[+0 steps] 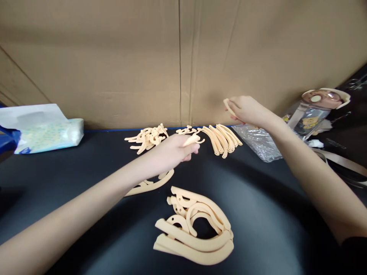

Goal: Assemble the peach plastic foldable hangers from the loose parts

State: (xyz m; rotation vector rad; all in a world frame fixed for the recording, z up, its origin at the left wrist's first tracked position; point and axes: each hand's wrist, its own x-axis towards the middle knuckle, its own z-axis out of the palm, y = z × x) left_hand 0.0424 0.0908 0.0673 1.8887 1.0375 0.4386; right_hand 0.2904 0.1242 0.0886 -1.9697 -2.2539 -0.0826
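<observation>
Pale-peach hooked piece (192,139) pinched in fingers of left hand (176,150); slim matching strip (228,106) fingertip-pinched in right hand (247,110), farther right.

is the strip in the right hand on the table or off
Off it: the right hand grips the strip, which shows against the cardboard, above the far edge of the table.

a broad stretch of bare black tabletop (263,214) runs right of centre, between the folding hangers (197,241) at lower centre and the right forearm (304,160); another opens at left, below the soft packet (51,133). the left forearm (86,212) bars the way from lower left to centre, the cardboard wall (114,57) closes the top, and a water bottle (323,100) and clear plastic bag (263,145) crowd the right side
</observation>
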